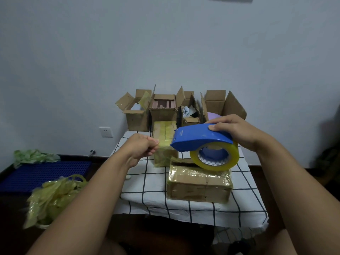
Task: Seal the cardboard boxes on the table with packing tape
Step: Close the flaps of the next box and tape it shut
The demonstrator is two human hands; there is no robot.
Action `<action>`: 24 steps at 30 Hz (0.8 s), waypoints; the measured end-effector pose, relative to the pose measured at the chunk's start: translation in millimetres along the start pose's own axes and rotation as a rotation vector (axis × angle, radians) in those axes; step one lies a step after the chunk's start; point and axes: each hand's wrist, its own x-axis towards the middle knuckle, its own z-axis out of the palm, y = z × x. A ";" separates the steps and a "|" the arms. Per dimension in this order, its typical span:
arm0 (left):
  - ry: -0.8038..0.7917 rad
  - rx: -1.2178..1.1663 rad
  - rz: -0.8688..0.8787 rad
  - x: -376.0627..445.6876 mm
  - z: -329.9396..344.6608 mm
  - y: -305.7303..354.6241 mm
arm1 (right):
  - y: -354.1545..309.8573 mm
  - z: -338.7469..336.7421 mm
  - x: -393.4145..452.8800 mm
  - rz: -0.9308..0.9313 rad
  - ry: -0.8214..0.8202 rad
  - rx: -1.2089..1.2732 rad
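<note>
Low, taped-over brown cardboard box [199,184] near front right of checked-cloth surface [147,181]. Above it, right hand [237,131] grips blue plastic tape dispenser [200,138] loaded with yellowish packing tape roll [215,156]. Left hand [141,146] clenched, pinching pulled-out tape end beside dispenser nose. Behind, tall tape-wrapped box [164,142] at surface middle. Four open-flapped cardboard boxes [163,109] in row along far edge.

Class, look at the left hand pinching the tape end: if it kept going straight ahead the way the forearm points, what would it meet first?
Most likely the taped box standing just beyond the left hand; depth is hard to judge from this one view.
</note>
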 end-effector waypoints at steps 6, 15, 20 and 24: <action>0.037 -0.035 -0.018 -0.6 1.7 -5.6 | 7.9 7.9 1.9 -0.005 -0.033 -0.047; 0.033 -0.053 -0.072 -5.2 8.7 -25.1 | 27.4 23.3 -2.6 -0.063 -0.042 -0.237; 0.046 -0.052 -0.063 -2.4 8.7 -26.5 | 29.8 31.8 -0.4 0.001 -0.148 -0.281; 0.072 -0.020 -0.044 -1.3 3.0 -29.3 | 28.4 33.1 3.8 -0.073 -0.036 -0.317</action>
